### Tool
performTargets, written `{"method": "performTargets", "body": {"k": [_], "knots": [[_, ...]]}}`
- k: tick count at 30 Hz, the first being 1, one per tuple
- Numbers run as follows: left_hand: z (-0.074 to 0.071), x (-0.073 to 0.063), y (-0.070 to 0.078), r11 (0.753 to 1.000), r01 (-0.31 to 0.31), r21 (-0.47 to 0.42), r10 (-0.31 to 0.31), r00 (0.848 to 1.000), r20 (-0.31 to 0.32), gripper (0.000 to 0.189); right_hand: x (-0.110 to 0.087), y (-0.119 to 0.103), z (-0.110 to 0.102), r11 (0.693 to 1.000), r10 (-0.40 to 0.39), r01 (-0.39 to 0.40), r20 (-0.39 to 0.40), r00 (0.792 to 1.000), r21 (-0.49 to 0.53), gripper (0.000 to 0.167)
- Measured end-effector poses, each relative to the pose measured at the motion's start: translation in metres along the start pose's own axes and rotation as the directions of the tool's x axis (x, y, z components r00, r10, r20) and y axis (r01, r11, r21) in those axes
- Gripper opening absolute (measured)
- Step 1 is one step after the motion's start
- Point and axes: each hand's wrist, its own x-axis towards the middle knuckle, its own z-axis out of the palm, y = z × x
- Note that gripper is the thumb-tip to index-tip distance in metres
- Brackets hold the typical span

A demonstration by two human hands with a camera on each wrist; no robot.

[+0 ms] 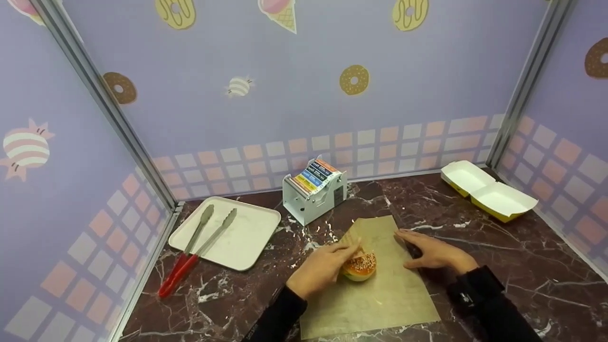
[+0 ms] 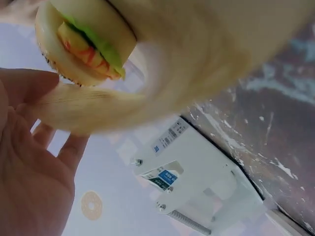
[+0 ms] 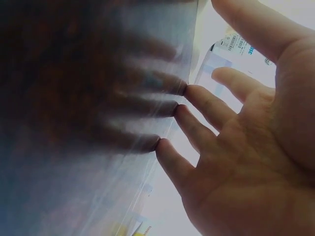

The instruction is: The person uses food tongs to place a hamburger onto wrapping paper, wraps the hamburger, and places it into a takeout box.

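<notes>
A burger [image 1: 362,271] with a sesame-topped bun lies on a sheet of brown wrapping paper [image 1: 394,304]. My left hand [image 1: 316,270] pinches the paper's left edge between thumb and fingers, lifted and folded against the burger's top. Lettuce and a sauced filling show in the burger [image 2: 91,42] in the left wrist view, beside the curved paper [image 2: 167,93]. At the paper's right edge is my right hand [image 1: 434,252], its fingers spread and holding nothing. In the right wrist view the fingertips of that hand [image 3: 241,142] touch the glossy tabletop.
Behind the paper stands a white dispenser [image 1: 311,194] with several coloured label rolls. A white tray [image 1: 251,237] sits on the left, with red-handled tongs [image 1: 183,266] lying across it. An opened yellow-and-white box [image 1: 503,199] lies at the back right, near the corner walls.
</notes>
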Motion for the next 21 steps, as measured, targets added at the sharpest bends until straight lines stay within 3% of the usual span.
{"method": "performTargets", "body": {"k": [5,8,12,16,21], "knots": [[0.005,-0.003,0.003,0.986,-0.118,0.116,0.116,0.993,0.02,0.055,0.001,-0.001,0.001,1.0,-0.017,0.017,-0.007,1.0,-0.002,0.088],[0.006,-0.003,0.006,0.963,-0.181,0.2,0.178,0.984,0.032,0.052,0.001,-0.002,0.001,1.0,-0.022,0.022,-0.001,1.0,-0.005,0.088],[0.006,-0.005,0.007,0.942,-0.219,0.254,0.215,0.976,0.045,0.056,0.001,-0.001,0.001,1.0,-0.023,0.023,0.006,1.0,-0.014,0.087],[0.006,-0.006,0.006,0.938,-0.24,0.25,0.236,0.971,0.047,0.06,-0.002,0.0,0.0,1.0,-0.007,0.006,0.046,0.999,0.026,0.088],[0.008,-0.003,0.006,0.953,-0.249,0.172,0.249,0.968,0.021,0.059,-0.01,0.003,-0.004,0.996,0.027,-0.037,0.111,0.994,0.085,0.092]]}}
